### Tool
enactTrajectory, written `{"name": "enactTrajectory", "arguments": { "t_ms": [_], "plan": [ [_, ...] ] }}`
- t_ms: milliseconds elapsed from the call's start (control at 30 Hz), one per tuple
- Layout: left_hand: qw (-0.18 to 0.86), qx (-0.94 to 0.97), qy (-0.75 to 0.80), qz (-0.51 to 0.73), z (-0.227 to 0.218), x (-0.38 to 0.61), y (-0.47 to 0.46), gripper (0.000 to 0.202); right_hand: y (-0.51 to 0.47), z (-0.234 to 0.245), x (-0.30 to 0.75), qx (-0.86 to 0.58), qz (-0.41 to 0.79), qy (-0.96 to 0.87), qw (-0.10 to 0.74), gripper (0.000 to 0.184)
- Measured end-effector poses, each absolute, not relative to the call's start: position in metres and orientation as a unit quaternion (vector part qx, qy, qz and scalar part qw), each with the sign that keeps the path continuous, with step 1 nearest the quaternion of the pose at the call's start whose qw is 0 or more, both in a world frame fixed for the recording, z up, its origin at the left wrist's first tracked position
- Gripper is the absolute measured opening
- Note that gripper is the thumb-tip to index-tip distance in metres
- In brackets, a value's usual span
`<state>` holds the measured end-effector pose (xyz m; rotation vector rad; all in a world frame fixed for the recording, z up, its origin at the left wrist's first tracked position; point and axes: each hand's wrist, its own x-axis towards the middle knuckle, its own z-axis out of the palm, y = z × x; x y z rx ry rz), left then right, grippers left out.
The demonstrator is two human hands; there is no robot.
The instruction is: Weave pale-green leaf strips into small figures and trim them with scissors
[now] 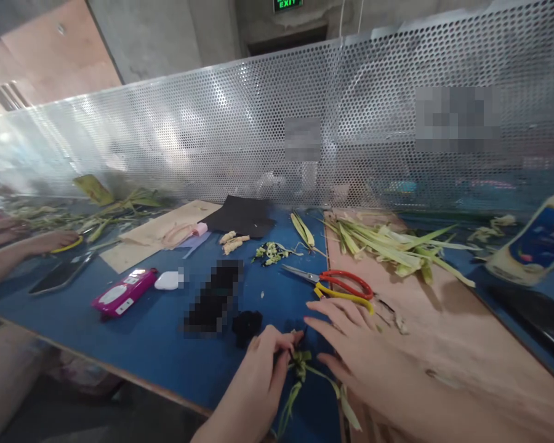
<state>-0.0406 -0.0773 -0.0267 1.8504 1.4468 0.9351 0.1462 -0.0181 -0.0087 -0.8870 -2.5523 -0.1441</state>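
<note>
My left hand point(264, 363) is closed in a pinch on a folded green leaf strip point(301, 364) at the near edge of the blue table point(157, 344). The strip's loose ends trail down toward me. My right hand point(351, 344) lies just right of it, fingers stretched out flat and apart, fingertips close to the leaf piece. Scissors point(337, 284) with red and yellow handles lie just beyond my right hand.
A pile of long green leaves point(392, 246) lies on a brown board point(443, 320) at right. A pink device point(124, 292), a black cloth point(242, 216), leaf scraps point(271, 252) and a bottle point(533, 243) are about. Another person's hands point(37, 243) rest at far left. A perforated metal screen point(258, 129) backs the table.
</note>
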Motion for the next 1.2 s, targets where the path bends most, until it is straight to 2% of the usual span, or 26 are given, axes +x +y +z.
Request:
{"name": "enactTrajectory", "arguments": {
  "t_ms": [133, 333, 567, 633, 733, 900, 967, 1100, 1200],
  "plan": [
    [0.295, 0.689, 0.563, 0.348, -0.024, -0.039, -0.079, 0.012, -0.014, -0.015, 0.144, -0.269, -0.096, -0.936, 0.207, 0.04],
    [0.301, 0.701, 0.549, 0.342, -0.026, -0.042, -0.079, 0.011, -0.01, -0.022, 0.14, -0.226, -0.181, -0.933, 0.212, 0.024],
    [0.277, 0.712, 0.537, 0.359, -0.028, -0.042, -0.079, 0.012, -0.008, -0.024, 0.137, -0.204, -0.205, -0.936, 0.201, 0.006],
    [0.267, 0.713, 0.538, 0.362, -0.029, -0.042, -0.08, 0.012, -0.008, -0.024, 0.138, -0.21, -0.199, -0.936, 0.198, 0.006],
    [0.259, 0.713, 0.544, 0.358, -0.029, -0.043, -0.081, 0.012, -0.009, -0.022, 0.138, -0.225, -0.143, -0.941, 0.21, 0.011],
    [0.261, 0.708, 0.54, 0.374, -0.028, -0.042, -0.078, 0.012, -0.018, -0.002, 0.137, -0.302, 0.097, -0.919, 0.232, 0.016],
    [0.258, 0.703, 0.545, 0.377, -0.027, -0.042, -0.076, 0.014, -0.024, 0.007, 0.136, -0.308, 0.159, -0.911, 0.226, 0.014],
    [0.247, 0.706, 0.549, 0.374, -0.029, -0.043, -0.075, 0.023, -0.028, 0.011, 0.129, -0.316, 0.19, -0.905, 0.21, 0.012],
    [0.241, 0.718, 0.539, 0.368, -0.031, -0.043, -0.075, 0.032, -0.027, -0.001, 0.122, -0.324, 0.175, -0.901, 0.231, 0.016]
  ]
}}
